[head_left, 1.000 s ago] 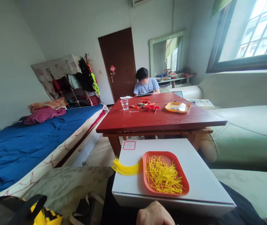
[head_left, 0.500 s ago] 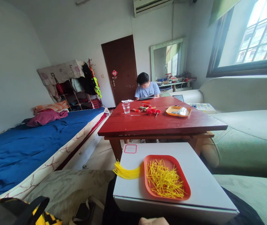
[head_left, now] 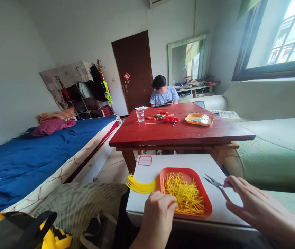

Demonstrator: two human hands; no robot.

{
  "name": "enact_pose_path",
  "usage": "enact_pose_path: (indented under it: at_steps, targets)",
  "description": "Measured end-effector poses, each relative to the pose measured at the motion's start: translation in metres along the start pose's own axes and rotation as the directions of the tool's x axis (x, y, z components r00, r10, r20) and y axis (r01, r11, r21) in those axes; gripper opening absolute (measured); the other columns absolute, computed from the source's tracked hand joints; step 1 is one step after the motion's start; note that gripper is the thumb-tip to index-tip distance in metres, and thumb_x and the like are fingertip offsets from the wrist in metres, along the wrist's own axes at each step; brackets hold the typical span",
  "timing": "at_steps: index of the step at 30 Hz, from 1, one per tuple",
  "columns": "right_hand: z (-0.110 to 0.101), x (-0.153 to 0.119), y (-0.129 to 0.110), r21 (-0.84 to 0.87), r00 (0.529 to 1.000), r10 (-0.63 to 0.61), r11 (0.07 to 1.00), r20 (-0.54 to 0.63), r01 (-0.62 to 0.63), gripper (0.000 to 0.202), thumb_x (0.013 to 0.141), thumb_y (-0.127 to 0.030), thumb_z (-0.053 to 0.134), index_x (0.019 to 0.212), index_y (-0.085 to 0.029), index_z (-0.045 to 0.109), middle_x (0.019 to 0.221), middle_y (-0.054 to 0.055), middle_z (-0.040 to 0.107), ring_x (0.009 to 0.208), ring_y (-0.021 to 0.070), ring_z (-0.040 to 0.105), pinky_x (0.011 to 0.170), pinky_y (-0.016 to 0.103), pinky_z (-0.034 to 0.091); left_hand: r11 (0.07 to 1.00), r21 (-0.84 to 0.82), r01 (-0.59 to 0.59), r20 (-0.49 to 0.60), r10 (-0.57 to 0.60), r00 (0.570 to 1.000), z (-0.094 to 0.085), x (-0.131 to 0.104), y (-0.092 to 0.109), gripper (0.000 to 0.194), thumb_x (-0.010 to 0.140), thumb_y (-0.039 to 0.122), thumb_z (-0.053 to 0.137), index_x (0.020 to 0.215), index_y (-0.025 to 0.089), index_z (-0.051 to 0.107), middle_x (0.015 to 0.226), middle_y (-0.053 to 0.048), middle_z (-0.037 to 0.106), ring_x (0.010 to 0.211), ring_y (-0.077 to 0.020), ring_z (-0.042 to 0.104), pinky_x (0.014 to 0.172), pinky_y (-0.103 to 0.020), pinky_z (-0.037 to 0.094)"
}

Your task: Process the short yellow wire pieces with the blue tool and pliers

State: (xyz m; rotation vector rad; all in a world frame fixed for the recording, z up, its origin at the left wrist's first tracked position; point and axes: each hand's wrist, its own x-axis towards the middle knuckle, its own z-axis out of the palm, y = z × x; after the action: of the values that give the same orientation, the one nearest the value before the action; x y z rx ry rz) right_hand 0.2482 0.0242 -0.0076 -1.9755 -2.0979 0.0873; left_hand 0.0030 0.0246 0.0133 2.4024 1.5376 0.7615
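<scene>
An orange tray (head_left: 204, 199) full of short yellow strands (head_left: 183, 193) lies on a white box (head_left: 209, 164) across my lap. My left hand (head_left: 159, 216) hovers at the tray's near left corner, fingers curled, next to a bundle of yellow strands (head_left: 139, 186) lying left of the tray. My right hand (head_left: 251, 204) holds small metal scissors (head_left: 214, 182) with the blades apart, just right of the tray above the box.
A red table (head_left: 181, 133) stands beyond the box with a plastic cup (head_left: 139, 115), red bits (head_left: 169, 118) and a yellow tray (head_left: 199, 119). A person (head_left: 163, 92) sits at its far end. A blue bed (head_left: 33, 155) lies left, a sofa (head_left: 274, 138) right, a black and yellow bag (head_left: 30, 230) near left.
Both my hands have come up into view over the box: the left to the tray's corner, the right holding scissors. The view has shifted slightly.
</scene>
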Motion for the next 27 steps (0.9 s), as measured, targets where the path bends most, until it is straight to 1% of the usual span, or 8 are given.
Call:
enact_pose_path:
  at_steps: [3, 6, 9, 12, 16, 20, 23, 27]
  targets:
    - [-0.010, 0.031, 0.003, -0.103, 0.997, 0.065, 0.993, 0.036, -0.061, 0.018, 0.078, -0.022, 0.051, 0.090, -0.010, 0.058, 0.090, 0.020, 0.069, 0.080, 0.0330, 0.068, 0.068, 0.040, 0.050, 0.999, 0.040, -0.022, 0.010, 0.022, 1.000, 0.008, 0.015, 0.007, 0.019, 0.068, -0.002, 0.062, 0.075, 0.012, 0.072, 0.072, -0.009, 0.067, 0.072, -0.0250, 0.060, 0.064, -0.035, 0.049]
    - [-0.007, 0.042, -0.006, -0.151, 0.993, 0.094, 0.985, 0.072, -0.082, 0.016, 0.082, -0.017, 0.046, 0.088, -0.010, 0.058, 0.078, 0.020, 0.071, 0.073, 0.0349, 0.069, 0.058, 0.037, 0.046, 0.997, 0.045, -0.060, -0.017, 0.061, 0.998, 0.005, 0.018, 0.006, 0.019, 0.072, -0.001, 0.060, 0.078, 0.014, 0.071, 0.077, -0.007, 0.064, 0.077, -0.0224, 0.059, 0.069, -0.034, 0.049]
    - [-0.002, 0.044, -0.012, -0.161, 0.990, 0.093, 0.984, 0.105, -0.076, 0.021, 0.086, -0.014, 0.039, 0.082, -0.013, 0.060, 0.069, 0.017, 0.072, 0.068, 0.0332, 0.070, 0.050, 0.033, 0.039, 0.993, 0.113, 0.022, -0.071, -0.014, 0.997, -0.011, 0.016, -0.012, 0.016, 0.076, 0.002, 0.058, 0.079, 0.014, 0.070, 0.079, -0.006, 0.063, 0.079, -0.0202, 0.058, 0.073, -0.033, 0.048]
    - [-0.001, 0.045, -0.012, -0.156, 0.989, 0.104, 0.984, 0.109, -0.086, 0.026, 0.088, -0.015, 0.036, 0.080, -0.014, 0.061, 0.072, 0.018, 0.071, 0.069, 0.0334, 0.069, 0.049, 0.032, 0.037, 0.980, 0.178, 0.089, -0.062, -0.079, 0.995, -0.028, 0.012, -0.037, 0.014, 0.075, 0.001, 0.058, 0.073, 0.012, 0.068, 0.075, -0.007, 0.062, 0.079, -0.0232, 0.057, 0.073, -0.038, 0.047]
    - [0.001, 0.044, -0.012, -0.115, 0.989, 0.105, 0.989, 0.102, -0.093, 0.025, 0.089, -0.023, 0.039, 0.083, -0.016, 0.062, 0.084, 0.015, 0.069, 0.072, 0.0313, 0.069, 0.053, 0.033, 0.042, 0.975, 0.200, 0.092, -0.006, -0.093, 0.996, -0.031, 0.011, -0.051, 0.012, 0.070, 0.002, 0.064, 0.070, 0.013, 0.066, 0.078, -0.006, 0.064, 0.081, -0.0235, 0.057, 0.073, -0.037, 0.047]
    - [-0.001, 0.035, -0.012, -0.052, 0.990, 0.116, 0.992, 0.077, -0.112, 0.030, 0.089, -0.032, 0.035, 0.093, -0.018, 0.061, 0.091, 0.012, 0.067, 0.075, 0.0292, 0.069, 0.059, 0.036, 0.048, 0.972, 0.208, 0.106, 0.018, -0.112, 0.994, -0.026, 0.014, -0.048, 0.017, 0.074, 0.001, 0.059, 0.064, 0.014, 0.062, 0.075, -0.005, 0.064, 0.079, -0.0230, 0.057, 0.072, -0.036, 0.046]
    - [-0.003, 0.028, -0.008, -0.002, 0.990, 0.129, 0.992, 0.047, -0.129, 0.039, 0.087, -0.042, 0.032, 0.098, -0.018, 0.061, 0.098, 0.012, 0.068, 0.079, 0.0302, 0.069, 0.062, 0.039, 0.052, 0.970, 0.202, 0.132, 0.020, -0.139, 0.990, -0.029, 0.015, -0.047, 0.017, 0.076, 0.002, 0.056, 0.066, 0.014, 0.062, 0.076, -0.006, 0.064, 0.080, -0.0231, 0.057, 0.073, -0.036, 0.045]
    - [0.001, 0.023, -0.003, 0.063, 0.993, 0.115, 0.991, 0.000, -0.115, 0.043, 0.083, -0.047, 0.032, 0.094, -0.020, 0.063, 0.099, 0.013, 0.070, 0.081, 0.0306, 0.070, 0.063, 0.040, 0.055, 0.970, 0.183, 0.162, 0.020, -0.169, 0.985, -0.033, 0.013, -0.048, 0.015, 0.077, 0.002, 0.055, 0.071, 0.014, 0.063, 0.081, -0.006, 0.065, 0.082, -0.0225, 0.057, 0.074, -0.035, 0.045]
